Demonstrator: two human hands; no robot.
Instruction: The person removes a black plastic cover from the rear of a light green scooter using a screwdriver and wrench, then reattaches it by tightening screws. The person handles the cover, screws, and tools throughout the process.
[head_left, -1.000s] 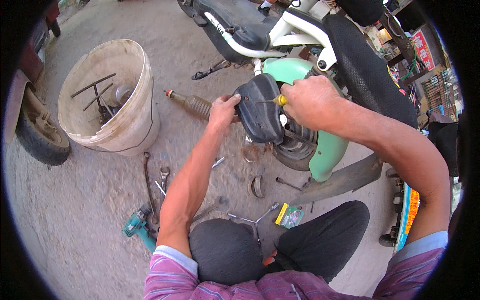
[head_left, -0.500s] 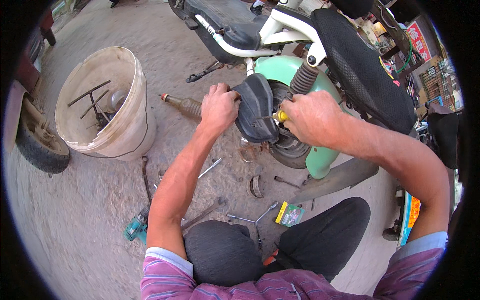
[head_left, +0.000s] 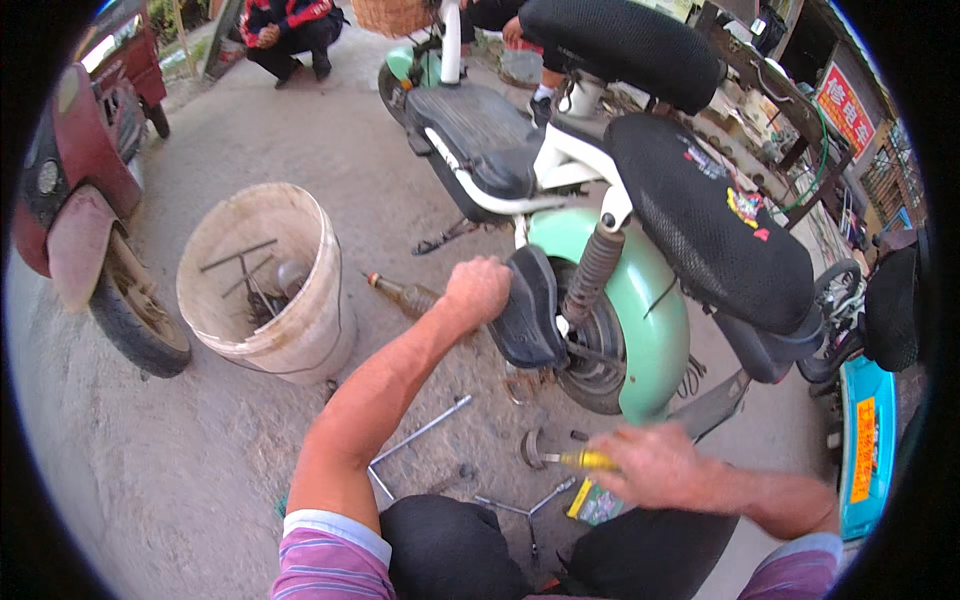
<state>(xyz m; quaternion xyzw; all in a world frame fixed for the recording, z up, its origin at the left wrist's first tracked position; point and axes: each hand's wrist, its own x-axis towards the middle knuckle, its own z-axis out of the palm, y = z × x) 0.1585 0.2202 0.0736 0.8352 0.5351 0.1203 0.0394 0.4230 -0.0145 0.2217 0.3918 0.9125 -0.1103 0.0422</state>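
Lg. mint-green & white scooter (head_left: pixel 640 260) stands upper ctr., w/ an off-white plastic bucket (head_left: pixel 320 325) well apart to its L in view. Just beside the scooter's rear wheel (head_left: pixel 598 388) is a black moulded plastic cover (head_left: pixel 530 315), & the person's L hand (head_left: pixel 478 290) is curled closed on its L edge (how tightly, can't tell from this angle). Lower R in view, well apart from the cover, the R hand (head_left: pixel 655 465), blurred, wraps fully round the yellow-handled screwdriver (head_left: pixel 592 460), just above a sm. green-&-yellow packet (head_left: pixel 600 503).
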